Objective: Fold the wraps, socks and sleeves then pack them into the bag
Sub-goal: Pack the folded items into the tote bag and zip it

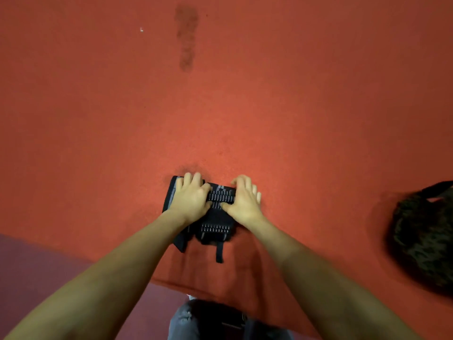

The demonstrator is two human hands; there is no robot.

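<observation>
A black wrap (215, 227) with grey stitched bands lies on the red surface (245, 106) near its front edge. A short black strap hangs from its near side. My left hand (192, 197) lies flat on the wrap's left part, fingers pointing away from me. My right hand (244, 200) presses on its right end, fingers straight, thumb on the fabric. The middle band of the wrap shows between the two hands. A dark patterned bag (424, 236) sits at the right edge of the surface, partly cut off by the frame.
A dark stain (186, 38) marks the red surface far ahead. A small white speck (141, 29) lies at the far left. The surface's front edge runs diagonally below my arms, with a maroon floor (36, 261) and my grey trousers (196, 320) beyond it.
</observation>
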